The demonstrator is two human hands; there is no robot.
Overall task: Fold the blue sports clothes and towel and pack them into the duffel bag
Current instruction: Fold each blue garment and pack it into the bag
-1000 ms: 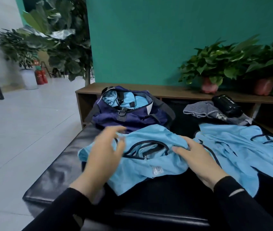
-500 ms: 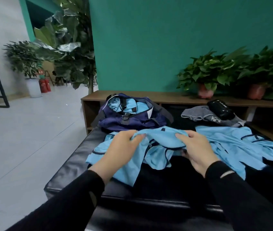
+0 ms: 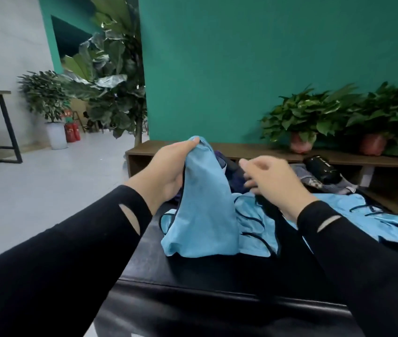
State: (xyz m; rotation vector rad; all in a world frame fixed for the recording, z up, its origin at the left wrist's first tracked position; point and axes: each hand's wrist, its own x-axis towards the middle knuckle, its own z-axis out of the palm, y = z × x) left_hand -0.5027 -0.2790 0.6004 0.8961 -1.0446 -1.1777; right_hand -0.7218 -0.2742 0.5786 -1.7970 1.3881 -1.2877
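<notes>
My left hand [image 3: 170, 167] grips the top of a light blue garment [image 3: 204, 215] with dark trim and holds it lifted, so the cloth hangs down onto the black bench [image 3: 193, 278]. My right hand [image 3: 269, 177] hovers just right of it with fingers loosely bent, holding nothing. A second light blue garment [image 3: 373, 215] lies spread on the bench at the right. Only a dark purple sliver of the duffel bag [image 3: 235, 177] shows between my hands; the rest is hidden behind the lifted cloth.
A grey cloth [image 3: 314, 178] and a black pouch [image 3: 322, 167] lie behind the bench at the right. A low wooden shelf [image 3: 253, 148] carries two potted plants [image 3: 301, 120]. Tiled floor, big plants and fire extinguishers [image 3: 71, 132] are at the left.
My left hand has raised the blue garment off the bench. My right hand has let go of it and lifted beside it. The view tilted up.
</notes>
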